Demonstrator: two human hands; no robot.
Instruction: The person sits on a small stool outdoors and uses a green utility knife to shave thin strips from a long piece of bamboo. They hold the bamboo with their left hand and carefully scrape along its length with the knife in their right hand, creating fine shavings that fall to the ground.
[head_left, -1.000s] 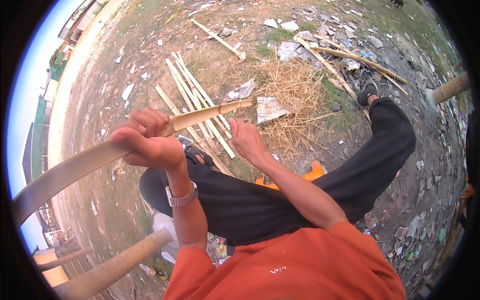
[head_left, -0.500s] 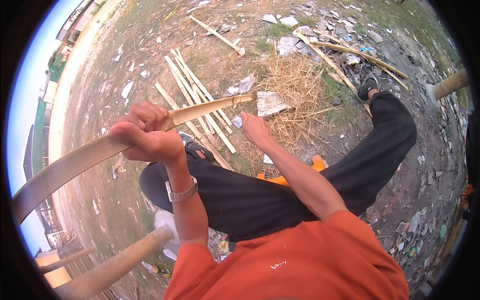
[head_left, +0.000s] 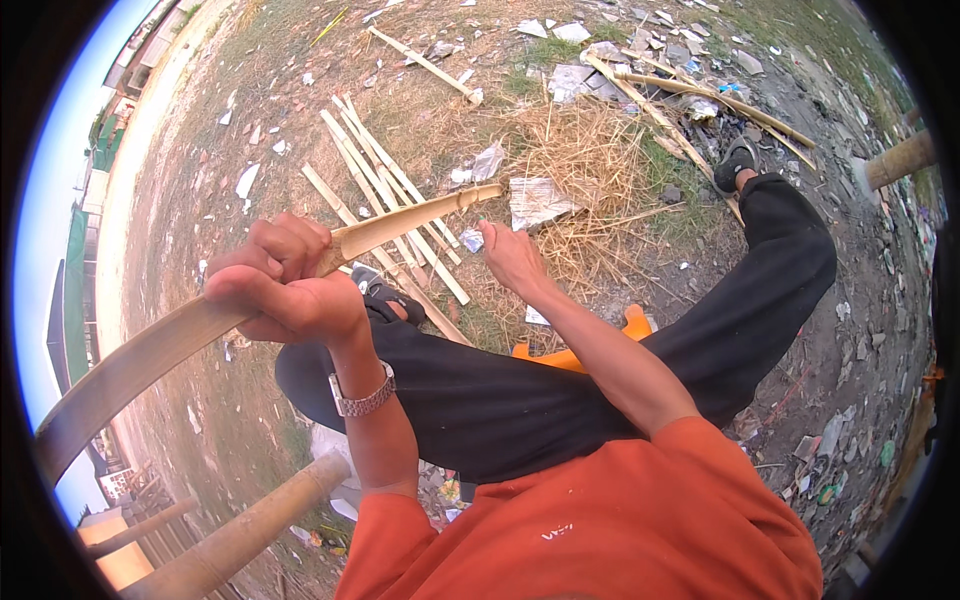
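Observation:
My left hand (head_left: 285,275), with a metal watch on its wrist, is closed around a long split bamboo strip (head_left: 140,362). The strip slants from the lower left past my left knee, and its narrower end reaches out over the ground in front of me. Near that end, to its right and slightly lower, is my right hand (head_left: 512,256). Its fingers are curled together, and whatever they may hold is hidden. A small gap shows between this hand and the strip.
Several split bamboo strips (head_left: 385,190) lie on the ground ahead, beside a heap of straw-like shavings (head_left: 595,165). An orange object (head_left: 565,360) shows partly behind my leg. Bamboo poles stand at the lower left (head_left: 250,520) and right (head_left: 900,162). Broken rubble (head_left: 575,82) lies farther off.
My left hand and the held bamboo strip have shifted slightly left, and the strip's near part sits a little lower. My right hand has hardly moved.

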